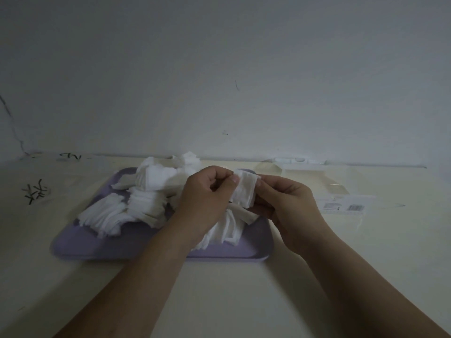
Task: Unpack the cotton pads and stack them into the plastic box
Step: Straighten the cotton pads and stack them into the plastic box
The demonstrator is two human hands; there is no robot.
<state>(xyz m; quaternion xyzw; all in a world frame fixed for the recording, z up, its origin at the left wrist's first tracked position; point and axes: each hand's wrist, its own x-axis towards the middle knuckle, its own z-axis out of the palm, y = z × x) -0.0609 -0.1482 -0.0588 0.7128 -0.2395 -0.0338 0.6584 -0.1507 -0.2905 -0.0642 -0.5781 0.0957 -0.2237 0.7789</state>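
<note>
The left hand [205, 198] and right hand [285, 203] pinch a small stack of pads [245, 191] between them over the tray [97, 245]. The clear box [346, 207] lies rightward, nearer the right hand.

Soft, matt white cotton pads [146, 203] with fuzzy edges sit mid-frame on a smooth, matt lilac plastic tray [156, 247]. At centre right, a clear plastic box [341, 189] looks glossy. The cream worktop [244, 289] appears smooth and matt.
</note>
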